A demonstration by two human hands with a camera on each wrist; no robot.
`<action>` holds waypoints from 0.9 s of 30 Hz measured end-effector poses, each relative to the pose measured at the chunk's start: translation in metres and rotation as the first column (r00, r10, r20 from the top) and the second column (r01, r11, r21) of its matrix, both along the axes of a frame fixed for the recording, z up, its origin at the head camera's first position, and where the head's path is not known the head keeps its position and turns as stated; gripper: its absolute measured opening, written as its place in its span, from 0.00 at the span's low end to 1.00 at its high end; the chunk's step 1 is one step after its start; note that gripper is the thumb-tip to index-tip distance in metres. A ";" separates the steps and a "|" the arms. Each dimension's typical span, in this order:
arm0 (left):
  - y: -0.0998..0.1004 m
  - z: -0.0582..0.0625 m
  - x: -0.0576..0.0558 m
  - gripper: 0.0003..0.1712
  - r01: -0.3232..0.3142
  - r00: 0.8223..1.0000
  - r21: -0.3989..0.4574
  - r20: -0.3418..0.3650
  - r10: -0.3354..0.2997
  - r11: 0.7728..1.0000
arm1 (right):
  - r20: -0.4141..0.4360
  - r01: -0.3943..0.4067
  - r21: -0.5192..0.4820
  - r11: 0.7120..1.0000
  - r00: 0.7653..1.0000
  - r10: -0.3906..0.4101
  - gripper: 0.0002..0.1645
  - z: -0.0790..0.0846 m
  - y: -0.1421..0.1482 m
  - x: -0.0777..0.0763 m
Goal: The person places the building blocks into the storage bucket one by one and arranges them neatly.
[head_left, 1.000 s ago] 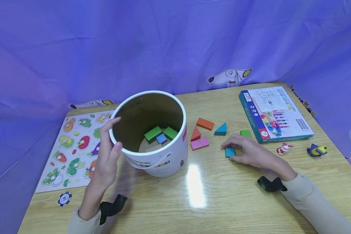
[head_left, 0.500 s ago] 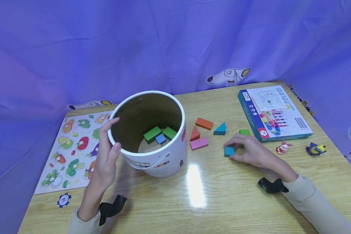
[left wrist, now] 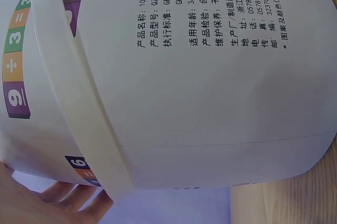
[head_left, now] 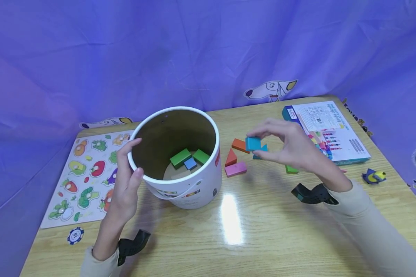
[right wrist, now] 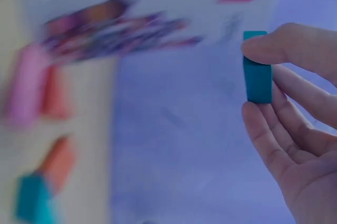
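Observation:
My right hand (head_left: 289, 144) pinches a small teal-blue block (head_left: 253, 144) between thumb and fingers, held up above the table. The right wrist view shows the thumb on one side of this block (right wrist: 258, 82) and fingertips on the other. My left hand (head_left: 124, 184) grips the left side of a tall white bucket (head_left: 190, 198) at its rim. In the left wrist view its fingers (left wrist: 73, 197) lie along the bucket's printed side near the white handle (left wrist: 89, 108). Inside the bucket lie two green blocks (head_left: 181, 158) and a small blue block (head_left: 190, 164).
Right of the bucket lie an orange block (head_left: 240, 145), a red triangle (head_left: 231, 157), a pink block (head_left: 235, 169), a teal triangle (head_left: 258, 156) and a green block (head_left: 291, 169). A toy box (head_left: 346, 134), a bird figure (head_left: 374, 176), a vegetable puzzle board (head_left: 74, 200) and a chip (head_left: 75, 235) surround them.
My right hand has lifted the teal-blue block off the table and carried it up and left, toward the bucket. My left hand and the bucket have stayed in place.

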State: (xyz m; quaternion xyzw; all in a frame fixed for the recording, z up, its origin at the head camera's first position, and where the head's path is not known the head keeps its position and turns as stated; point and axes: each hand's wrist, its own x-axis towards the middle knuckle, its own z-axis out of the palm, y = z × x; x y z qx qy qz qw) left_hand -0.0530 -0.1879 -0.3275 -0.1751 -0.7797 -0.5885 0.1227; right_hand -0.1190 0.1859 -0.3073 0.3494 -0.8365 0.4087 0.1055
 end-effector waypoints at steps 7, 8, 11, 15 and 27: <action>0.001 -0.002 -0.001 0.34 0.020 1.000 0.019 0.003 -0.020 1.000 | -0.045 -0.174 -0.107 0.979 0.984 0.170 0.23 0.050 -0.057 -0.011; 0.001 -0.003 0.000 0.34 0.014 1.000 0.009 0.012 -0.014 1.000 | -0.047 -0.192 -0.091 0.977 0.981 0.189 0.23 0.053 -0.064 -0.013; 0.001 -0.005 0.001 0.35 -0.003 0.999 -0.026 0.039 0.004 1.000 | -0.012 -0.252 -0.059 0.966 0.968 0.251 0.21 0.057 -0.084 -0.016; 0.000 -0.006 0.001 0.35 -0.009 0.999 -0.036 0.046 0.010 0.999 | 0.037 -0.304 -0.044 0.952 0.951 0.306 0.21 0.058 -0.102 -0.019; -0.002 -0.002 0.000 0.33 0.020 1.000 0.014 0.010 -0.020 1.000 | 0.018 -0.334 -0.038 0.942 0.942 0.335 0.21 0.060 -0.118 -0.027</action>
